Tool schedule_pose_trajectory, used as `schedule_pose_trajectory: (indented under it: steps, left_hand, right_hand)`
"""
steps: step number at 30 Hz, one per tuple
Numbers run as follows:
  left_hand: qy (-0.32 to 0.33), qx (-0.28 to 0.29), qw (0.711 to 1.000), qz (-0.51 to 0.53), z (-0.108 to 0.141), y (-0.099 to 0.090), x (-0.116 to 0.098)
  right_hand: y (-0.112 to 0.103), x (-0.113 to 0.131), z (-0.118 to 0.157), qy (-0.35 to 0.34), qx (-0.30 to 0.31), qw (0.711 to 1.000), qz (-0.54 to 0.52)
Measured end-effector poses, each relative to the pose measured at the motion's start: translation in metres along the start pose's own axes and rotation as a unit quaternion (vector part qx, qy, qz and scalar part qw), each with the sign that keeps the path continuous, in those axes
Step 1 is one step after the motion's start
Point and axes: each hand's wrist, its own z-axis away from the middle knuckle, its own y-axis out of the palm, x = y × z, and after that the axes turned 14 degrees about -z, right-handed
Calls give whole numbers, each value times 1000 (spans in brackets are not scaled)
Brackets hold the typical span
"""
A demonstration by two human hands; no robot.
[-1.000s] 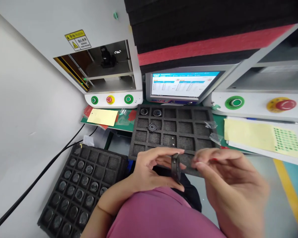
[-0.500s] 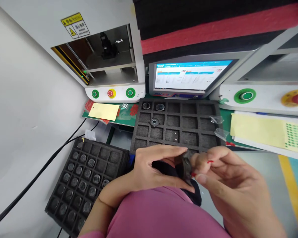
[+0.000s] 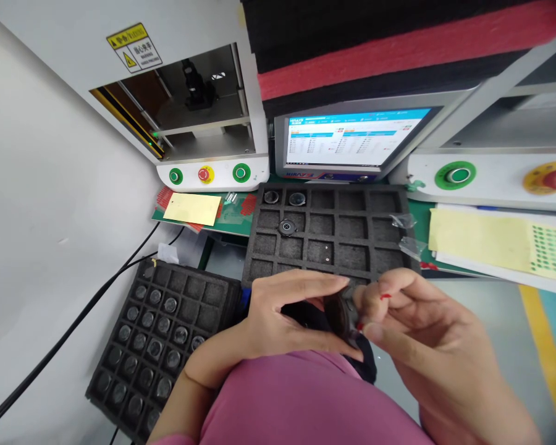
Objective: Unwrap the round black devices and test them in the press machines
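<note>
My left hand (image 3: 278, 315) grips a dark round watch case (image 3: 339, 314) on edge between thumb and fingers, low in front of my body. Against the side of the case, my right hand (image 3: 435, 337) is closed in a pinch. A small red piece (image 3: 360, 326) shows at its thumb tip, touching or very near the case; another red bit (image 3: 385, 296) sits on a bent finger. Behind the hands, a black foam tray (image 3: 361, 207) holds two round watch parts (image 3: 297, 198) in its back row and a watch case, back side up (image 3: 286, 227).
A second foam tray (image 3: 204, 318) with several round watch pieces lies lower left, beside black cables (image 3: 83, 309). At the back are a press machine (image 3: 213, 167), a screen (image 3: 356, 142) and another button panel (image 3: 491, 179). Green-dot sticker sheets (image 3: 551, 250) lie right; clear film scraps (image 3: 410, 247) rest on the tray edge.
My right hand has shifted very slightly left against the watch case, and the case has turned a little. The left hand keeps its hold; the view has moved slightly.
</note>
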Motion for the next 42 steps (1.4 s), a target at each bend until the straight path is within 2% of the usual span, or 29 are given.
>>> schedule_pose_trajectory:
  steps: [3,8,12,16,19,22,25,28,32,36,39,42]
  left_hand:
    - [13,-4,1000,-1,-2,0,-1]
    - [9,2,1000,-25,0,-2,0]
    - [20,0,998,-62,0,-5,2]
    - [44,6,997,-63,-3,-10,2]
    - [32,4,999,-28,-7,-12,-1]
    - [-43,45,991,118,-10,-9,-3]
    - [-176,85,942,274,-10,-3,-3]
    - [-264,95,907,314,-9,3,-5]
    - [-288,100,919,250,-12,7,-16]
    - [-285,74,939,178,-13,12,-27]
    - [-253,71,959,110,-11,15,-27]
    - [-182,51,982,-7,-9,17,-25]
  right_hand:
    - [-10,-2,-6,-25,76,997,22]
    - [-11,-3,-6,14,16,1000,1]
    - [-12,-4,-10,26,75,997,10]
    - [-11,-10,-18,75,66,994,-42]
    - [-10,-16,-19,95,87,990,-53]
    - [-9,-19,-16,55,91,994,-37]
    - [-7,-17,-14,-53,31,997,-36]
    - [-2,-15,-15,-104,-4,994,-17]
    - [4,-15,-15,-79,23,996,-35]
    - [9,-18,-13,-105,27,993,-46]
    - [12,-24,-14,-140,17,989,-53]
    - [16,-32,-16,-197,16,975,-102]
